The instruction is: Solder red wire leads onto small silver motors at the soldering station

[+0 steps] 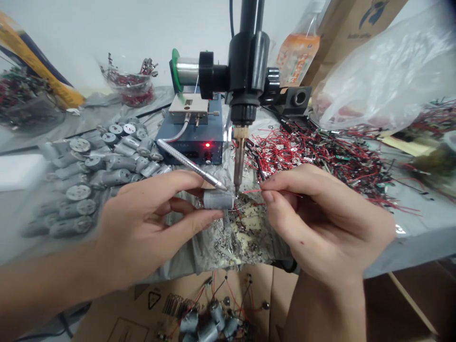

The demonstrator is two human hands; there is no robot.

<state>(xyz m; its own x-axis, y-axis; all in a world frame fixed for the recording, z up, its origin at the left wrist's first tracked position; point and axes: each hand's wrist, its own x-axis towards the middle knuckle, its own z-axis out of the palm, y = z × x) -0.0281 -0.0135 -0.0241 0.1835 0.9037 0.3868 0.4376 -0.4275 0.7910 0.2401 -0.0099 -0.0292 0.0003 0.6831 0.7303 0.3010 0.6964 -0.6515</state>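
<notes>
I see the table (409, 223) under a grey sheet, its left side blurred. The heap of red wires (320, 156) lies behind my right hand (320, 228); a pile of grey motors (96, 175) lies left. My left hand (149, 228) has its grip closed around a small motor (218, 199), just below the soldering iron tip (238, 187). My right grip pinches a thin red wire (256, 191), its far end hidden.

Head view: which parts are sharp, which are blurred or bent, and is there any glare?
Head view: sharpest at centre, where the left hand holds a small grey cylindrical motor and the right hand pinches a thin red wire; the grey motor pile at left smears; edges bow outward; the clear plastic bag washes out; red indicator light glows.
</notes>
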